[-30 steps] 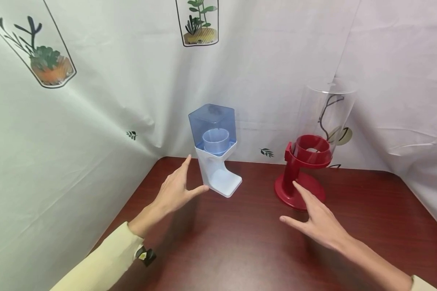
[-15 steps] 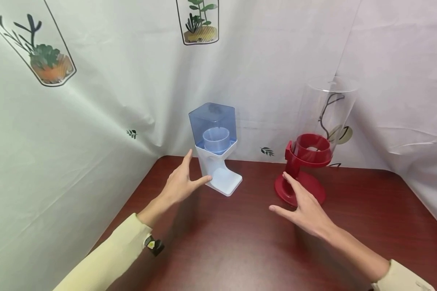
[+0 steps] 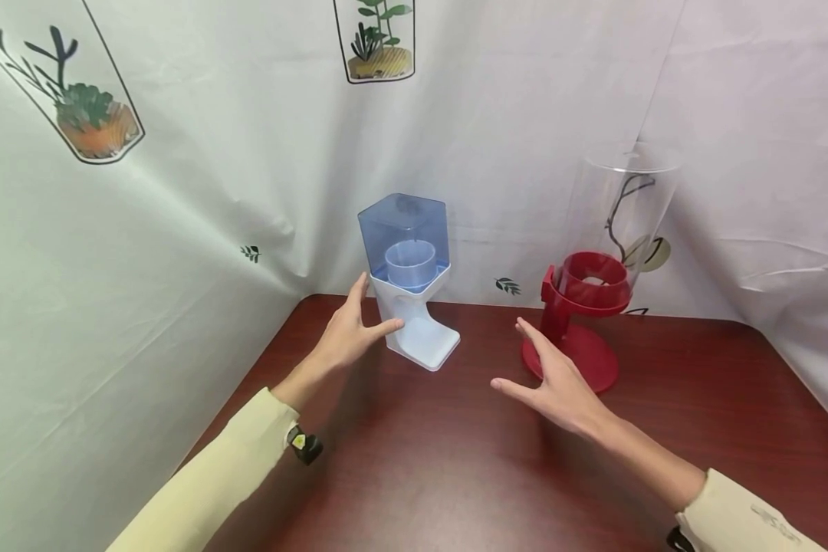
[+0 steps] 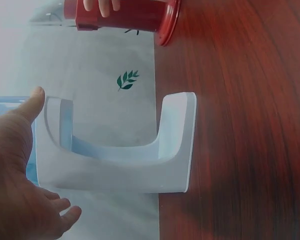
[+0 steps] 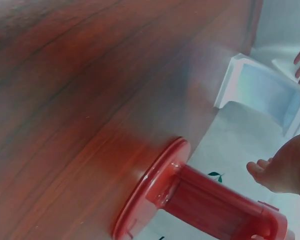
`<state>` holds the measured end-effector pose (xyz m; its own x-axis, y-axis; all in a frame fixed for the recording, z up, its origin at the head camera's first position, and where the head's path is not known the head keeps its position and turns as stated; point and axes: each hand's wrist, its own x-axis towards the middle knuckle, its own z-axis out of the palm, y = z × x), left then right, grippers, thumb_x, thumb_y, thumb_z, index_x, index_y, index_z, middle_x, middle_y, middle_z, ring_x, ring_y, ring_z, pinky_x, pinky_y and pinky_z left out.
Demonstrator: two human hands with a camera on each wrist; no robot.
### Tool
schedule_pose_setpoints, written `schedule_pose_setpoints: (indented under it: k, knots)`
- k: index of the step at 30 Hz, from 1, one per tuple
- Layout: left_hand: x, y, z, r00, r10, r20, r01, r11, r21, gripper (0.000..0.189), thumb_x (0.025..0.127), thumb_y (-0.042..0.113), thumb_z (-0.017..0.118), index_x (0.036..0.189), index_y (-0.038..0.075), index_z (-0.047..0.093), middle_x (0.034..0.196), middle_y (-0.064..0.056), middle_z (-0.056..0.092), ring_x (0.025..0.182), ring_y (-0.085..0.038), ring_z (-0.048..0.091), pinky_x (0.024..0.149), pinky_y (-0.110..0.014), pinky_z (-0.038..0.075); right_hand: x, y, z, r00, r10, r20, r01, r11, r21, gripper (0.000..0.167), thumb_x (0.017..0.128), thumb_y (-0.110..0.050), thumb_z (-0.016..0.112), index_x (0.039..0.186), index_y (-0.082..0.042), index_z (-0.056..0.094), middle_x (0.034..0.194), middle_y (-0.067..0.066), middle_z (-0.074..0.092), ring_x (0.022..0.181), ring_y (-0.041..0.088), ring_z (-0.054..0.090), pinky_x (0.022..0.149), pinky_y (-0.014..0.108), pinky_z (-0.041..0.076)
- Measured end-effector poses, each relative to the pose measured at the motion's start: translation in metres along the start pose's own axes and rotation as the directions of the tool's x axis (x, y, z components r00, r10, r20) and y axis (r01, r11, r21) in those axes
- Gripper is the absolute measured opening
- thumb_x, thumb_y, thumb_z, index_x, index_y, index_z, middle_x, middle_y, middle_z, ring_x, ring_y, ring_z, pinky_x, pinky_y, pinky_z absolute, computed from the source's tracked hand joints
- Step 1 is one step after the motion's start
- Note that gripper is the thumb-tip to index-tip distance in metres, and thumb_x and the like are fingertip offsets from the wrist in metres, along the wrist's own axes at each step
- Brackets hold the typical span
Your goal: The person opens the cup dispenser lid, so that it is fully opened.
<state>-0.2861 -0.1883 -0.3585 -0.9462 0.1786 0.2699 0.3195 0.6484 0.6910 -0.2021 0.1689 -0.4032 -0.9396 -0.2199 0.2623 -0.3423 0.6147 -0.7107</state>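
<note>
The left hand (image 3: 345,337), fingers spread, is beside the boxy white-and-blue plastic dispenser (image 3: 410,280); the right hand (image 3: 559,392), also spread, should probably brace the dispenser's opposite side.

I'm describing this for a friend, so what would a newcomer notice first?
Probably the red stand with its clear cylinder, on the right of the table. Then likely the white stand with a translucent blue top, farther left. The left hand is beside it; the right hand, before the red stand.
</note>
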Motion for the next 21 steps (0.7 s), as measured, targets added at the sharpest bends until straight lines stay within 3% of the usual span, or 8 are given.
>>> schedule_pose_setpoints:
  k: [6, 15, 21]
  knots:
    - [0.01, -0.003, 0.005, 0.999, 0.034, -0.025, -0.035, 0.998, -0.052, 0.117, 0.088, 0.047, 0.087, 0.172, 0.018, 0.01, 0.173, -0.008, 0.03, 0.157, -0.028, 0.032, 0.124, -0.056, 0.03, 0.008, -0.005, 0.004, 1.0, -0.012, -0.004, 0.012, 1.0, 0.022, 0.108, 0.083, -0.05, 0.087, 0.168, -0.019, 0.028, 0.168, 0.011, 0.037, 0.153, 0.039, 0.038, 0.106, 0.067, 0.048]
    - [0.02, 0.0, 0.012, 0.998, 0.006, -0.065, -0.011, 0.996, -0.09, 0.123, 0.086, 0.045, 0.089, 0.171, 0.014, 0.006, 0.173, -0.016, 0.027, 0.158, -0.029, 0.03, 0.124, -0.056, 0.03, 0.022, -0.016, 0.007, 1.0, -0.013, -0.023, 0.014, 1.0, 0.025, 0.109, 0.082, -0.049, 0.088, 0.168, -0.022, 0.027, 0.169, 0.009, 0.036, 0.153, 0.038, 0.038, 0.106, 0.064, 0.049]
    - [0.024, 0.004, 0.022, 0.992, -0.028, -0.124, 0.014, 0.993, -0.115, 0.131, 0.083, 0.048, 0.091, 0.171, 0.013, 0.001, 0.176, -0.011, 0.02, 0.159, -0.027, 0.029, 0.122, -0.051, 0.035, 0.033, -0.023, 0.003, 1.0, -0.019, -0.02, 0.02, 0.999, 0.037, 0.109, 0.083, -0.051, 0.087, 0.169, -0.023, 0.026, 0.17, 0.009, 0.035, 0.154, 0.037, 0.036, 0.108, 0.066, 0.046]
